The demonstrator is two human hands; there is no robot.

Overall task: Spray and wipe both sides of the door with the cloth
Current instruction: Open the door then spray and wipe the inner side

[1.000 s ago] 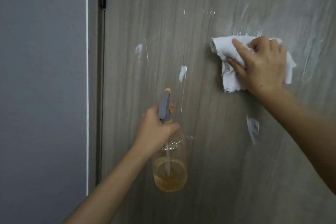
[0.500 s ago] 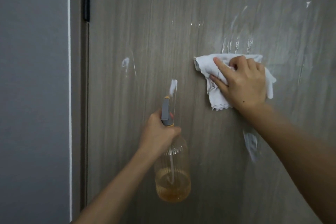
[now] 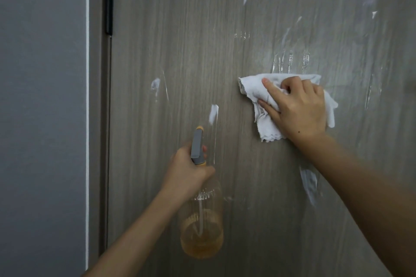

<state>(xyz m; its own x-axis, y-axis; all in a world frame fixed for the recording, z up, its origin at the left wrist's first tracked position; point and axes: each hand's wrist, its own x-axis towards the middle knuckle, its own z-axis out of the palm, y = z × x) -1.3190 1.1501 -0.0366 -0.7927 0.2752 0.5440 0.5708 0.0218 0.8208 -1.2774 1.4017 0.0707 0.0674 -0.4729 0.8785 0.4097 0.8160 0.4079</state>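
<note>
A grey-brown wood-grain door (image 3: 191, 47) fills most of the head view, streaked with wet spray marks and white foam patches. My right hand (image 3: 299, 110) presses a crumpled white cloth (image 3: 265, 126) flat against the door at the right of centre. Lower and to the left, my left hand (image 3: 186, 171) grips the neck of a clear spray bottle (image 3: 202, 236) with amber liquid and a grey and orange trigger head. The bottle hangs upright in front of the door, nozzle pointing up towards it.
The door frame (image 3: 99, 119) and a black hinge (image 3: 109, 13) run down the left side of the door. A plain grey wall (image 3: 42, 119) lies further left. Foam streaks sit at the left of the bottle, below the cloth and at the top right.
My right hand has slid the cloth down the door, leaving wet streaks above it. The left hand and bottle stayed low, shifting slightly down with the view.
</note>
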